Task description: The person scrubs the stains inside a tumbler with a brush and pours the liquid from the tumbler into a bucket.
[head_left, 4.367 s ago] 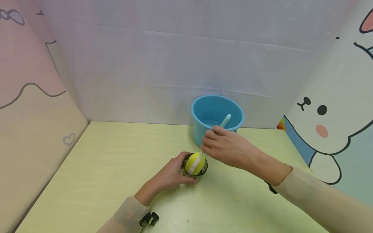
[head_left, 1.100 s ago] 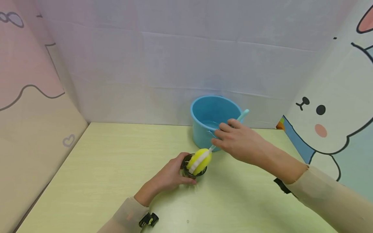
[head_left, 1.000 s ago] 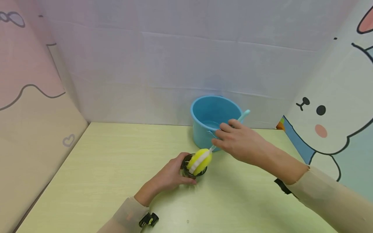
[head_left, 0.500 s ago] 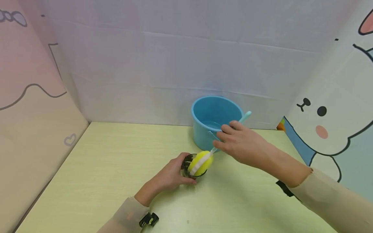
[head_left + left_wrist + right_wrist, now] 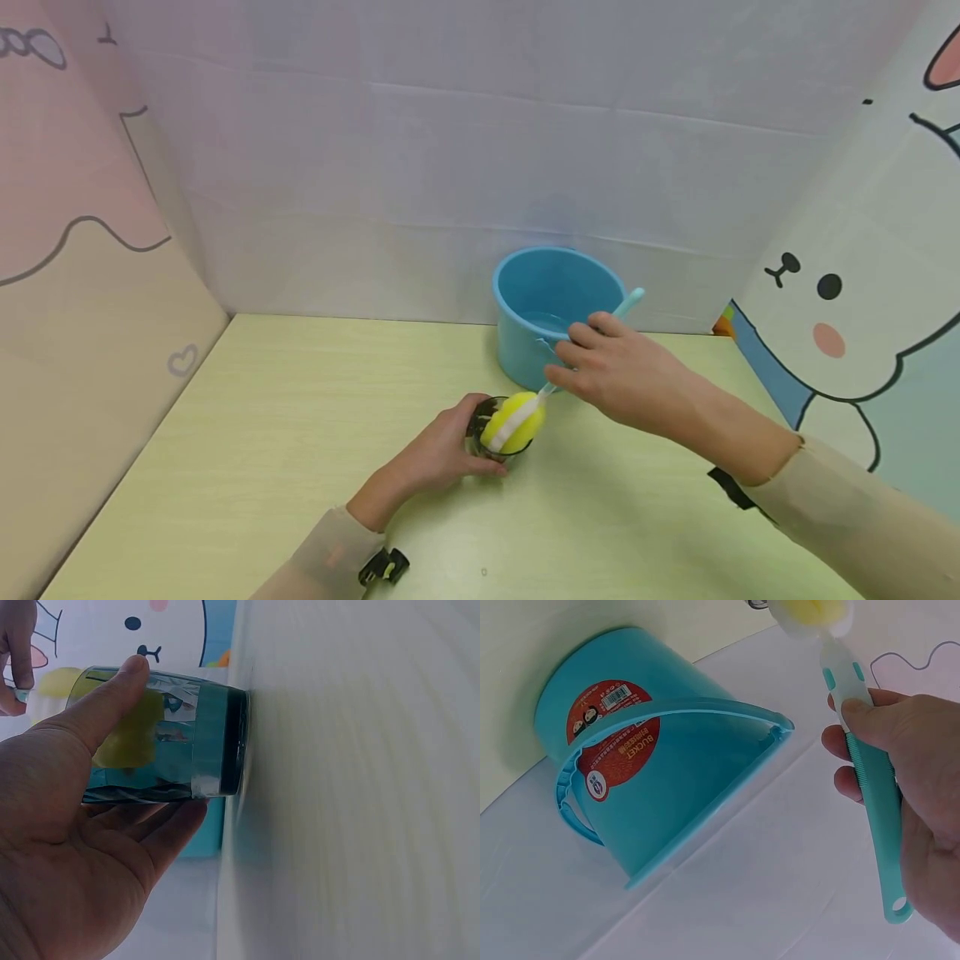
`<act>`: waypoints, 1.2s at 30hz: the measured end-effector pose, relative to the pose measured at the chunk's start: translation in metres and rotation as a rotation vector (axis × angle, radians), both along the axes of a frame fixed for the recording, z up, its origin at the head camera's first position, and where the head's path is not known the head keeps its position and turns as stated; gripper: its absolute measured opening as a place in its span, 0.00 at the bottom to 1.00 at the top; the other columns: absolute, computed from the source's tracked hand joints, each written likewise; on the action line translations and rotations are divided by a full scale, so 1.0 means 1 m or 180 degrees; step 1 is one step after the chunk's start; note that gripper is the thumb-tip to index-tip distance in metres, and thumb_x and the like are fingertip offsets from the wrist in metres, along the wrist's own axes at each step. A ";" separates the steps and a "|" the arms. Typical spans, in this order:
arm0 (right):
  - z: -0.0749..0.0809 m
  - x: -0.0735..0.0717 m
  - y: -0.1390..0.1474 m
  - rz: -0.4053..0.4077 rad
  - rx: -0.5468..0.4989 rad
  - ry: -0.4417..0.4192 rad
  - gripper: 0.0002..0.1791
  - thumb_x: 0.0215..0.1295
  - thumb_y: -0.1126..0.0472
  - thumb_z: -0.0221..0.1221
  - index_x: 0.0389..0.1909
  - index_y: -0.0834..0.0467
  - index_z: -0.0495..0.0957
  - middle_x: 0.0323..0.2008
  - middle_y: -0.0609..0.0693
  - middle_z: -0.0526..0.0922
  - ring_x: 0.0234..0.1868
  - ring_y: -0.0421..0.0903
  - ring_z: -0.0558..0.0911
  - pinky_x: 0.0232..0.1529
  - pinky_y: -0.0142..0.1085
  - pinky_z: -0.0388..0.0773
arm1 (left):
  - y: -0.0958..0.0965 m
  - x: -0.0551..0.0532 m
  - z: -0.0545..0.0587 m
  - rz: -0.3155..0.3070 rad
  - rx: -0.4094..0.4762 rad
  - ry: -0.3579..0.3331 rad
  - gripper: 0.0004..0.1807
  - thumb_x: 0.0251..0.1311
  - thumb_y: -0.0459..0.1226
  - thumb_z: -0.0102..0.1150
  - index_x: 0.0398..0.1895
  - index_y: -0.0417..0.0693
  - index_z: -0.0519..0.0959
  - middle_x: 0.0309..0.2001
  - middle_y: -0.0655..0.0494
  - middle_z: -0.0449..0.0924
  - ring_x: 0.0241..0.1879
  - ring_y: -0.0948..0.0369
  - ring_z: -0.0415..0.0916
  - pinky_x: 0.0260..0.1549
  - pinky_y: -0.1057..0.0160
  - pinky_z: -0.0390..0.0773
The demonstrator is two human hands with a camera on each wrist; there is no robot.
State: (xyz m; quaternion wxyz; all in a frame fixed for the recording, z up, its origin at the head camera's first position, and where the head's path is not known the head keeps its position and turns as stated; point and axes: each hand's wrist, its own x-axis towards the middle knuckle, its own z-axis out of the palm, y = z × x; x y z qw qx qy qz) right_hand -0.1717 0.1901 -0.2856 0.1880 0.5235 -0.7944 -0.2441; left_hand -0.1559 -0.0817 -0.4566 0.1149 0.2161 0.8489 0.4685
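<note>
My left hand (image 5: 442,450) grips a dark tinted glass (image 5: 210,742) that stands upright, its base at the tabletop; the thumb lies along one side and the fingers on the other. Through the wall of the glass, in the left wrist view, the yellow sponge shows inside. That sponge head (image 5: 513,423), yellow with a white band, belongs to a cup brush whose teal and white handle (image 5: 877,817) my right hand (image 5: 615,375) holds, thumb on top and fingers curled round. The brush leans to the right, with part of its head above the rim.
Behind the glass, against the back wall, stands a blue bucket (image 5: 521,350) with a handle and a red label (image 5: 622,750). The right forearm crosses the pale wooden table (image 5: 337,375). Printed sheets with cartoon figures (image 5: 862,292) enclose the sides.
Over the last few seconds my right hand has moved right and the brush has tipped further that way. In the last second its head shifts only slightly in the glass. My left hand stays put.
</note>
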 end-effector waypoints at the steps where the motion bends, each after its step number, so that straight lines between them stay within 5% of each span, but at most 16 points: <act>1: 0.000 0.000 0.000 0.0003 -0.0002 0.0001 0.18 0.62 0.56 0.77 0.51 0.49 0.85 0.38 0.50 0.81 0.41 0.52 0.72 0.50 0.48 0.70 | 0.000 0.000 0.000 -0.0004 -0.0003 -0.0002 0.55 0.50 0.46 0.86 0.78 0.47 0.63 0.70 0.53 0.75 0.69 0.55 0.72 0.71 0.50 0.70; 20: -0.004 -0.006 -0.010 -0.0042 -0.0037 0.0069 0.25 0.56 0.54 0.81 0.54 0.50 0.85 0.42 0.51 0.83 0.45 0.54 0.75 0.53 0.50 0.72 | -0.001 -0.003 -0.003 -0.0076 0.0132 -0.0003 0.52 0.51 0.45 0.86 0.76 0.47 0.63 0.62 0.57 0.79 0.59 0.60 0.77 0.64 0.53 0.76; 36: 0.008 -0.002 -0.004 -0.0304 0.0043 0.0034 0.21 0.60 0.55 0.79 0.52 0.52 0.84 0.41 0.51 0.82 0.42 0.53 0.72 0.49 0.48 0.70 | -0.001 -0.001 -0.002 -0.0073 0.0087 0.0042 0.53 0.51 0.46 0.86 0.76 0.48 0.64 0.67 0.55 0.77 0.66 0.56 0.75 0.69 0.51 0.73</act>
